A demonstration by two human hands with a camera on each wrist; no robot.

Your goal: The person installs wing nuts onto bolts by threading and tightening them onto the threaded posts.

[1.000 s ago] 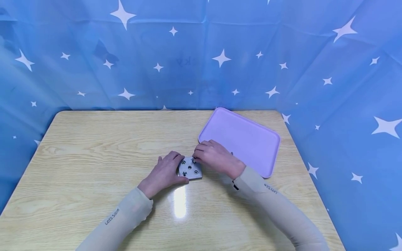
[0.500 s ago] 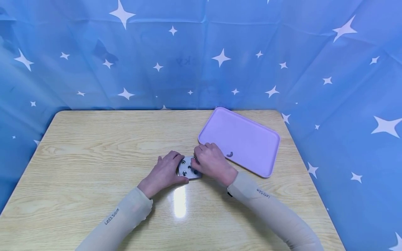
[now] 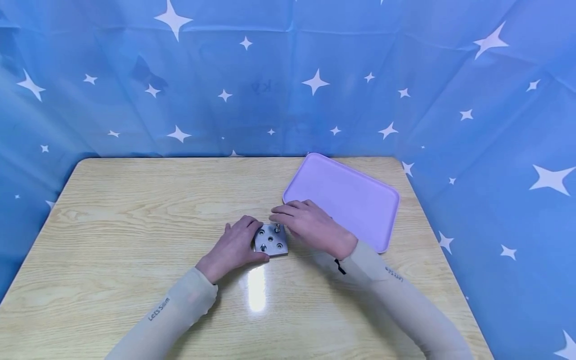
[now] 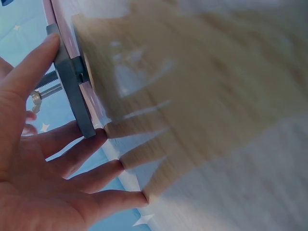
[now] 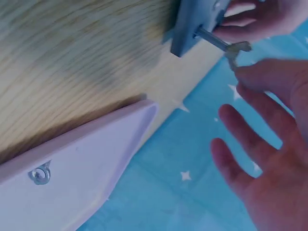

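A small silver metal plate (image 3: 272, 250) with several holes lies flat on the table. My left hand (image 3: 231, 249) grips its left side, thumb at the near edge and fingertips at the far edge. Two bolts stand up through the plate. A wing nut (image 5: 236, 48) sits near the top of the far right bolt (image 5: 211, 38). My right hand (image 3: 310, 226) reaches over that corner; thumb and index fingertips meet at one wing of the nut, its other fingers spread loosely. The second bolt (image 3: 263, 247) rises at the near left corner.
A lilac tray (image 3: 355, 200) lies at an angle right of the plate, beneath the right wrist. Another wing nut (image 5: 41, 174) rests in it beside the rim, mostly covered by the right hand in the head view. A blue starry curtain (image 3: 270, 75) borders the wooden table (image 3: 157, 210).
My right hand turned and curled inward over the far right bolt, then swung back out with straighter fingers. The left hand and the plate kept their places.
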